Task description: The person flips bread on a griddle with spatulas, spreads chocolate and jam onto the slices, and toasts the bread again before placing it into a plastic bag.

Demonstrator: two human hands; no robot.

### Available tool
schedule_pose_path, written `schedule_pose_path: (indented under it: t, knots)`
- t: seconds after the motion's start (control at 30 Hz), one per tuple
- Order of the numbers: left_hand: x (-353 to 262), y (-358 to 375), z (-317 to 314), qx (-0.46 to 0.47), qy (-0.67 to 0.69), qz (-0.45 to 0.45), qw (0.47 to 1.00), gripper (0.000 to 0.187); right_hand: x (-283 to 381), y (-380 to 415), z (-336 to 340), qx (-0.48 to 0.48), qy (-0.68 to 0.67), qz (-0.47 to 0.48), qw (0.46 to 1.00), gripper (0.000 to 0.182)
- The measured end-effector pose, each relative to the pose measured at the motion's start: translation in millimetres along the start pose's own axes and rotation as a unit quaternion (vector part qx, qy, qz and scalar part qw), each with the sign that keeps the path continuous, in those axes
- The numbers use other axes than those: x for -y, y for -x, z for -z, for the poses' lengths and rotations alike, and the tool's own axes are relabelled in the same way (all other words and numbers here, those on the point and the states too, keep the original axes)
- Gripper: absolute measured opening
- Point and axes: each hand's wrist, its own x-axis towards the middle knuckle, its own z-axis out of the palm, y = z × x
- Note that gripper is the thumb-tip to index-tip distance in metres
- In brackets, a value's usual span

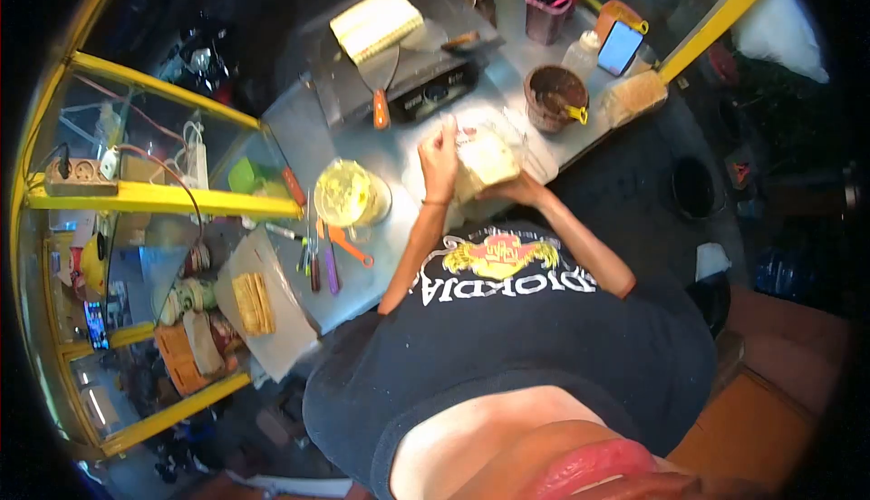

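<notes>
A pale block, which looks like bread in a clear plastic bag (489, 155), is held in front of my chest over the metal table. My left hand (439, 160) is at its left side, fingers curled at the bag's upper edge. From the right, my right hand (517, 190) supports the block's lower end, its fingers partly hidden behind it. Left of my hands stands a tub of yellow spread (352, 194). A brown pot with a yellow-handled tool (555, 98) stands to the upper right.
A black griddle (335, 83) holds pale bread slabs (376, 24) and an orange-handled spatula (381, 110). Knives (331, 269) lie at the left. Toasted bread (252, 303) rests on paper. A phone (620, 47) and pink container (547, 15) stand at the back right.
</notes>
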Motion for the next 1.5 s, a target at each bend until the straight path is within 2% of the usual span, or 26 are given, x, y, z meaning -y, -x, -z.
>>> schedule_pose_path:
  t: [0.03,0.07,0.13,0.2,0.23,0.27,0.33,0.37,0.4,0.43,0.47,0.53,0.6,0.67,0.7,0.73,0.8,0.83,0.87,0.93,1.0,1.07,1.1,1.27,1.43,1.5]
  knots:
    - [-14,3,5,0.003,-0.048,0.017,0.999,0.045,-4,-1,3,0.009,-0.043,-0.047,0.998,0.085]
    - [3,-3,14,0.018,-0.022,-0.016,0.999,0.043,-9,0,5,0.020,-0.085,-0.095,0.992,0.082]
    - [-4,6,20,0.039,0.083,-0.002,0.996,0.040,-4,0,7,0.031,-0.199,-0.076,0.977,0.076]
    - [-5,12,16,0.029,0.126,-0.043,0.991,0.037,-10,-1,11,0.031,-0.183,-0.058,0.981,0.069]
    - [-9,18,16,0.052,0.135,-0.026,0.989,0.050,-17,-4,15,0.015,-0.209,-0.073,0.975,0.067]
    - [-8,27,12,0.042,0.136,-0.026,0.989,0.050,-23,-7,20,-0.002,-0.233,-0.087,0.968,0.065]
    - [3,45,4,0.055,-0.103,-0.104,0.988,0.076,-12,-11,26,0.007,-0.232,-0.107,0.967,0.061]
    - [20,52,8,0.096,-0.261,-0.131,0.951,0.099,-5,-13,29,0.003,-0.298,-0.169,0.939,0.060]
    - [17,64,0,0.091,-0.264,-0.126,0.952,0.099,0,-12,30,-0.003,-0.362,-0.233,0.903,0.060]
    - [12,81,-10,0.113,-0.283,-0.116,0.945,0.099,1,-14,32,0.004,-0.381,-0.243,0.892,0.059]
    - [8,94,-19,0.136,-0.302,-0.106,0.937,0.099,3,-11,36,0.009,-0.385,-0.248,0.889,0.059]
    - [5,105,-31,0.115,-0.326,-0.079,0.935,0.096,10,-2,45,0.101,-0.375,-0.317,0.865,0.058]
    - [0,113,-39,0.083,-0.313,-0.069,0.943,0.088,5,11,51,0.118,-0.352,-0.344,0.862,0.055]
    - [-6,125,-54,0.069,-0.355,-0.084,0.929,0.080,2,19,58,0.151,-0.313,-0.247,0.905,0.055]
    - [-3,133,-61,0.063,-0.376,-0.134,0.915,0.080,7,24,63,0.150,-0.354,-0.213,0.898,0.064]
    - [1,142,-68,0.057,-0.398,-0.183,0.897,0.079,6,28,69,0.166,-0.351,-0.219,0.895,0.064]
    - [16,161,-85,-0.024,-0.351,-0.243,0.904,0.094,3,30,82,0.185,-0.286,-0.100,0.935,0.080]
    - [12,164,-96,-0.086,-0.329,-0.212,0.916,0.099,19,31,82,0.193,-0.251,-0.111,0.942,0.094]
    - [7,169,-103,-0.146,-0.304,-0.178,0.924,0.103,36,34,86,0.216,-0.246,-0.131,0.936,0.097]
    - [16,175,-98,-0.115,-0.278,-0.018,0.953,0.111,54,40,81,0.230,-0.242,-0.072,0.940,0.099]
    - [21,177,-97,-0.130,-0.268,-0.002,0.954,0.108,52,49,80,0.251,-0.233,-0.073,0.937,0.100]
    - [19,177,-92,-0.083,-0.279,-0.020,0.957,0.100,56,54,77,0.236,-0.232,-0.063,0.942,0.099]
    - [7,178,-96,-0.108,-0.269,-0.042,0.956,0.095,59,56,78,0.245,-0.236,-0.058,0.939,0.098]
    - [5,181,-90,-0.136,-0.259,-0.099,0.951,0.093,70,61,77,0.240,-0.229,-0.074,0.940,0.096]
    - [-3,173,-72,-0.115,-0.256,-0.169,0.945,0.093,88,60,68,0.208,-0.161,-0.005,0.965,0.100]
    - [-14,168,-67,-0.115,-0.241,-0.195,0.944,0.088,95,59,63,0.190,-0.162,-0.014,0.968,0.097]
